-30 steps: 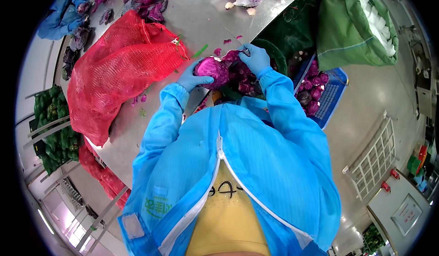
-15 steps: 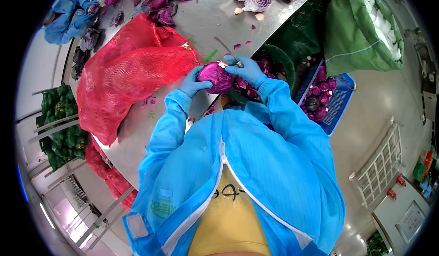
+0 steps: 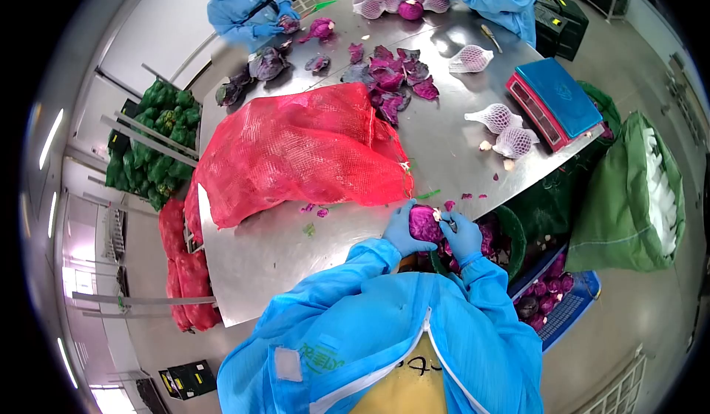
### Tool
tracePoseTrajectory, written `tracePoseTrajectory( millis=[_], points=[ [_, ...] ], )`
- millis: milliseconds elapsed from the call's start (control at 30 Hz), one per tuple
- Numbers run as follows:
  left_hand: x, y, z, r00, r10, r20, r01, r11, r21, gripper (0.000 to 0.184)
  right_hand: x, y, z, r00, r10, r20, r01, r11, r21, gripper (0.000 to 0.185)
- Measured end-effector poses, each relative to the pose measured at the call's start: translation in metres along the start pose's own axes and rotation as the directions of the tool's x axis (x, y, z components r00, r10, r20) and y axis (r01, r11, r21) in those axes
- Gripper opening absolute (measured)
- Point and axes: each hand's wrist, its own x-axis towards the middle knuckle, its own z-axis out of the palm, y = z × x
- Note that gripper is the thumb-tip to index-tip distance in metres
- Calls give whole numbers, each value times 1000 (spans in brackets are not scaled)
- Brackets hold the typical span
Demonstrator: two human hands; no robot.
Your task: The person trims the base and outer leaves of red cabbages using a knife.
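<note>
yellow shirt (image 3: 399, 395) — black lettering (image 3: 423, 367), illegible | blue jacket (image 3: 370, 318) — green print (image 3: 323, 358), too blurred

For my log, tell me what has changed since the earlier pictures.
The view has tipped up, showing more of the table and the whole scale. The right hand, first farther from the cabbage, has moved in close to it. The left hand keeps its grip on the cabbage; the red sack stays on the table.

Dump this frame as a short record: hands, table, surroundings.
left hand: grips purple cabbage
right hand: by the cabbage's pale stem end; anything held unclear
table: red mesh bag, loose purple leaves, scale
beside table: blue crate holding more cabbages, green sack
far side: two co-workers in blue
</note>
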Motion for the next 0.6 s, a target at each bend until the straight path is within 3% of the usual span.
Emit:
tracePoseTrajectory(
  millis=[67, 100, 167, 233, 267, 367, 433, 467, 500, 600],
  points=[
    [4, 4, 3, 999, -21, -28, 21, 1000, 16, 123, -2, -9, -4, 999, -28, -34, 19, 969, -247, 20],
    [1, 6, 7, 998, -46, -31, 47, 998, 33, 123, -5, -8, -4, 1000, -13, -22, 7, 968, -253, 20],
    [-5, 14, 6, 999, -49, -23, 51, 997, 52, 119, -14, -4, -2, 980, -178, -89, 135, 924, -358, 16],
    [-1, 4, 12, 999, 35, -39, -31, 994, 103, 117, -13, 5, 2, 968, -219, -123, 163, 921, -353, 15],
    [3, 1, 14, 997, 45, -57, -40, 995, 94, 117, -9, 11, 5, 960, -234, -155, 174, 930, -323, 15],
    [2, 7, 11, 998, 37, -51, -32, 995, 98, 122, -9, 14, 3, 993, -42, -111, 17, 976, -218, 23],
    [-3, 16, 6, 999, 2, -48, 3, 995, 101, 122, -7, 24, 5, 987, 139, -76, -136, 990, 47, 25],
    [-4, 20, 4, 999, -4, -33, 6, 996, 84, 121, -7, 22, 2, 980, 195, -24, -181, 941, 287, 22],
    [-3, 22, 2, 999, -8, -32, 10, 997, 71, 121, -7, 19, 2, 968, 250, -1, -228, 886, 404, 20],
    [0, 22, 1, 1000, -21, -14, 22, 997, 76, 120, -5, 26, 10, 951, 307, 27, -273, 796, 540, 20]
  ],
)
